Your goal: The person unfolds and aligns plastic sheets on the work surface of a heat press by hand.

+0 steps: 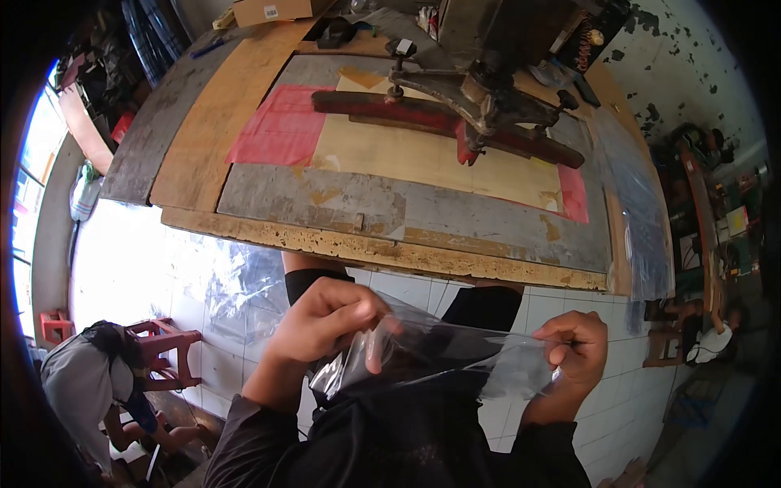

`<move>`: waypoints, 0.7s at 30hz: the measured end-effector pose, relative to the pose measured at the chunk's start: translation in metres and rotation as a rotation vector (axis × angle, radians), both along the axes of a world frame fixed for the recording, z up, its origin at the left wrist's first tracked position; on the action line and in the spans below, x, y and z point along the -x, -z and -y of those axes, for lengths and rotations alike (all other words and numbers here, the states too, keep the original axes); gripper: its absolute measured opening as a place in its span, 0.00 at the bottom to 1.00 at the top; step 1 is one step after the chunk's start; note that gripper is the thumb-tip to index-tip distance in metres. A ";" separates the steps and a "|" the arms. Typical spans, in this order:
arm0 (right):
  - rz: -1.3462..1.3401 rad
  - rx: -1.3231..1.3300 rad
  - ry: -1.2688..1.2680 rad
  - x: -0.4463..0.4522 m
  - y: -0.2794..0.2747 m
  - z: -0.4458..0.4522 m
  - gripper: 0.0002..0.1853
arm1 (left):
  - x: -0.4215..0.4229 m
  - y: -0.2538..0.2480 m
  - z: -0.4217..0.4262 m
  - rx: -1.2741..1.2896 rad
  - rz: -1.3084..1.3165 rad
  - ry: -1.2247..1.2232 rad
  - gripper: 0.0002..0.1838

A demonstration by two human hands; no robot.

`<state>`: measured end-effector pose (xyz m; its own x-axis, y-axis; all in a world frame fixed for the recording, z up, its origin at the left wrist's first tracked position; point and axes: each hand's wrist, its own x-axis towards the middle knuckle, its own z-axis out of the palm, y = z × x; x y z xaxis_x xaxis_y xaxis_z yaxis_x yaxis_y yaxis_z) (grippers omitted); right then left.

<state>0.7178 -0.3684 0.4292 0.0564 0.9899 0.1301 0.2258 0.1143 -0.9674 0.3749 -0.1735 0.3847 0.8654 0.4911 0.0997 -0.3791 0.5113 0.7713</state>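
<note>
A clear plastic sheet (pixel 455 346) stretches between my two hands, in front of my dark shirt and below the table's near edge. My left hand (pixel 333 321) grips its left side, with some fingers seen through the film. On the other side, my right hand (pixel 576 346) pinches the right edge between thumb and fingers. The sheet is creased and shiny, and its lower edge hangs near my chest. Beyond it stands a worn wooden table (pixel 390 252) bearing a press-like metal frame (pixel 480 110) with a long bar.
Under the bar lies a cream sheet (pixel 407 150) with pink material (pixel 281 126) at its ends. More clear plastic (pixel 643 220) drapes over the table's right side. A person (pixel 89 382) sits at lower left beside a red stool (pixel 167 350). A cardboard box (pixel 272 10) sits at the back.
</note>
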 end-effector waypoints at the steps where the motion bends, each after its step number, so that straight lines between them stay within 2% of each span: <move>1: 0.004 0.029 -0.035 -0.002 0.002 0.001 0.28 | -0.006 0.002 -0.001 -0.002 -0.098 0.015 0.18; 2: 0.004 0.035 -0.037 -0.004 0.005 0.002 0.28 | -0.013 0.002 -0.002 -0.004 -0.195 0.032 0.19; 3: -0.031 0.098 0.012 -0.006 0.009 0.005 0.28 | -0.021 0.007 -0.004 -0.149 -0.305 -0.048 0.18; 8: -0.125 0.292 0.086 -0.021 0.012 0.014 0.30 | -0.039 0.016 -0.010 -0.107 -0.307 -0.023 0.16; 11: -0.014 0.333 0.115 -0.025 0.008 0.018 0.30 | -0.043 0.014 -0.009 -0.134 -0.393 0.029 0.17; 13: 0.054 0.270 0.186 -0.026 0.008 0.022 0.28 | -0.042 0.012 -0.008 -0.168 -0.340 0.073 0.26; 14: 0.052 0.270 0.186 -0.027 0.009 0.022 0.28 | -0.041 0.007 -0.008 -0.168 -0.343 0.072 0.26; 16: 0.120 0.231 0.206 -0.031 0.011 0.022 0.26 | -0.040 -0.002 -0.009 -0.231 -0.272 0.107 0.38; 17: 0.116 0.232 0.206 -0.032 0.012 0.024 0.26 | -0.038 -0.003 -0.011 -0.230 -0.276 0.108 0.38; 20: 0.131 0.189 0.277 -0.035 0.015 0.030 0.27 | -0.034 -0.001 -0.011 -0.442 -0.359 0.082 0.42; 21: 0.138 0.144 0.280 -0.037 0.016 0.032 0.28 | -0.034 0.004 -0.008 -0.343 -0.310 0.084 0.38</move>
